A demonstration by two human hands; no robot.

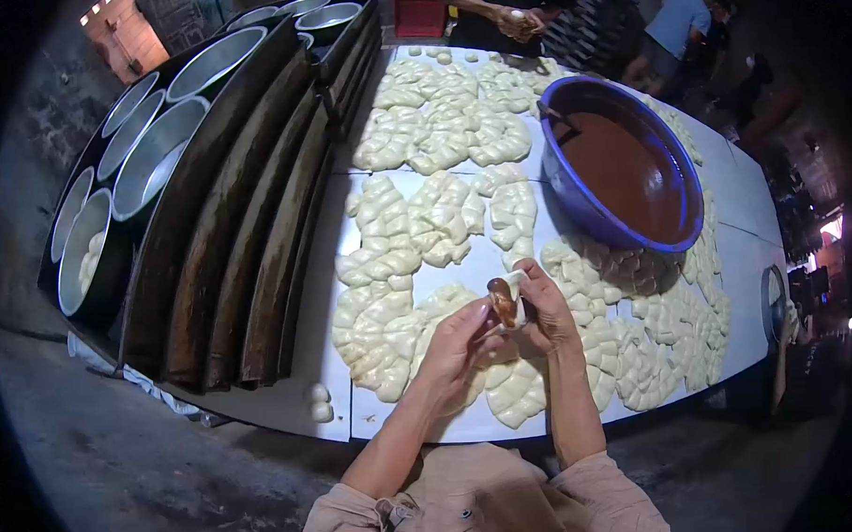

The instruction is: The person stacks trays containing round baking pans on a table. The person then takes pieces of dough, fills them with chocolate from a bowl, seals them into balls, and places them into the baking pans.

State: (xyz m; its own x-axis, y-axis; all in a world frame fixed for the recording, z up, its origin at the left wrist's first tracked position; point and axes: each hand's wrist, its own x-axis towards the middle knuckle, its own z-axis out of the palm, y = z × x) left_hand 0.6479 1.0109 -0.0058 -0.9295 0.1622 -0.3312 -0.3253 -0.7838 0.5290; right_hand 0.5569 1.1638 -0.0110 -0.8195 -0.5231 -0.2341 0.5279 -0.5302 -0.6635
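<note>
Over the near side of the table, both hands hold a small flattened piece of dough [516, 280] with glossy brown filling [502, 303] on it. My left hand [457, 342] pinches its left edge between thumb and fingers. From the other side, my right hand [548, 309] grips the dough with its fingers curled behind. Part of the piece is hidden by the fingers. Beneath and around both hands lie many pale dough pieces [381, 328], pressed close together. A blue basin [556, 172] of smooth brown filling [620, 175] stands on dough beyond my right hand.
Stacked dark trays [228, 226] stand along the left edge, the top one holding several round metal pans [164, 148]. Two small dough balls [320, 403] lie at the near left corner. Across the table is a person's hands [521, 23]; another person [676, 27] is at the back right.
</note>
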